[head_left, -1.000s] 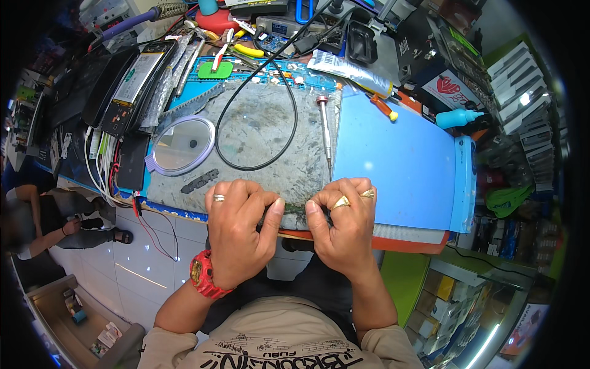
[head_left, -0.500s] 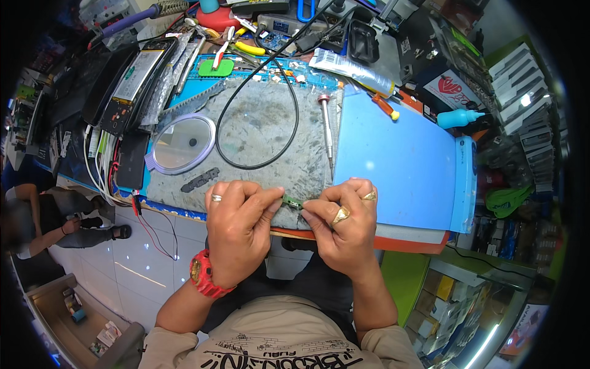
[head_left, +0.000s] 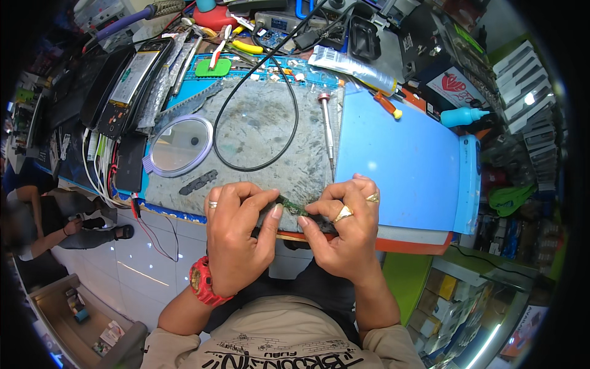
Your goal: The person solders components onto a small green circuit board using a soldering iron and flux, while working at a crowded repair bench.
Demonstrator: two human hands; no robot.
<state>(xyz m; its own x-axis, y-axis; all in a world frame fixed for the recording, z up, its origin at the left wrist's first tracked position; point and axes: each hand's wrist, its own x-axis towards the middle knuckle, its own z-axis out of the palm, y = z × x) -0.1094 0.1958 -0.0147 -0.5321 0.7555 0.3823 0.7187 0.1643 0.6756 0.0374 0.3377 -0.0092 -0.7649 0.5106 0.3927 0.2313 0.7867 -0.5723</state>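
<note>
My left hand point(head_left: 241, 236) is curled at the front of the worn grey mat point(head_left: 258, 169), fingertips gripping the left end of a small green circuit board point(head_left: 292, 206). My right hand point(head_left: 342, 240) holds its other end, thumb low and bent index finger on top. Much of the board is hidden by fingers. Behind them, a loop of black cable point(head_left: 296, 120) lies on the mat. A lilac-rimmed round lens or screen point(head_left: 175, 147) and a dark strip point(head_left: 198, 182) lie to the left; a silver screwdriver point(head_left: 327, 129) lies beside the blue sheet point(head_left: 405, 166) at the right.
Phones point(head_left: 126, 92), white cables point(head_left: 92, 172), pliers point(head_left: 246, 47), a tube point(head_left: 351, 66) and a blue squeeze bottle point(head_left: 458, 115) crowd the bench's sides and back. A seated person point(head_left: 61, 221) is at far left; a glass display case point(head_left: 461, 307) stands low at right.
The board, barely visible at first, came into view between my hands and now shows its green face. My fingertips have shifted along it, the right thumb moving down and slightly left.
</note>
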